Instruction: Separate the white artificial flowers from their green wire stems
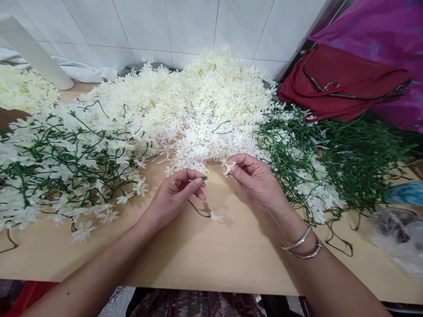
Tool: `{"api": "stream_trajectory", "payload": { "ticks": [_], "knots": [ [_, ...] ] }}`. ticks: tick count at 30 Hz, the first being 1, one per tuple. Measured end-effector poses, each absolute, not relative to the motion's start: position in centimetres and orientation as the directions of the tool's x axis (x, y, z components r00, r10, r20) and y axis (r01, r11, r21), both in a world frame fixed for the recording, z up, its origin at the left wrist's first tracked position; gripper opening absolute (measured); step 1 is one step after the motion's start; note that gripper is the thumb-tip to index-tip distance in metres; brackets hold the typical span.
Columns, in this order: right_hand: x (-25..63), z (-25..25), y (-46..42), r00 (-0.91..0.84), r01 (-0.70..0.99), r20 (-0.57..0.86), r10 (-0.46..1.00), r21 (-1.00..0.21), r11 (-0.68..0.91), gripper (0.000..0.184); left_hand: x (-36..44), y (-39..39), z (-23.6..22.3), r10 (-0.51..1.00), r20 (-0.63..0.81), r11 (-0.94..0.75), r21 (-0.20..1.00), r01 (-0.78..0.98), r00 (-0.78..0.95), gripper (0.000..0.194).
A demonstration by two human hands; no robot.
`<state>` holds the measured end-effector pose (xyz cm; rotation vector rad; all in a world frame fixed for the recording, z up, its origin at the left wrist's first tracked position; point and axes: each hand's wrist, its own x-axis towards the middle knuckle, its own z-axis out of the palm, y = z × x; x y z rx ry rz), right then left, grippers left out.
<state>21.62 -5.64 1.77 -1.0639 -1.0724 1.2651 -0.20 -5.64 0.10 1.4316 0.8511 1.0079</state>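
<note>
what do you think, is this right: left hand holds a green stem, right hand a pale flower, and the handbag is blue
The colour is wrong: the head view shows a red handbag. The left hand does hold a green stem, the right hand a pale flower.

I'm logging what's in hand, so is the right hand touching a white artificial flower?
Touching. The head view shows the white artificial flower pinched in the fingers of the right hand, its petals poking out past the fingertips.

silvery bangles [301, 240] on the right wrist [291, 226], dark patterned clothing [191, 304]
</note>
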Motion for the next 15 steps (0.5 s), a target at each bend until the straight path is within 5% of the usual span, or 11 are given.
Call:
{"api": "stream_trajectory", "payload": {
  "ticks": [15],
  "knots": [
    [21.4, 0.7, -5.7, -0.282, -0.067, -0.058, 0.958, -0.995, -0.08, 0.031, 0.3, -6.0, -0.4, 0.926, 0.027, -0.045, 0.998, 0.04, 0.378, 0.02]
  ]
}}
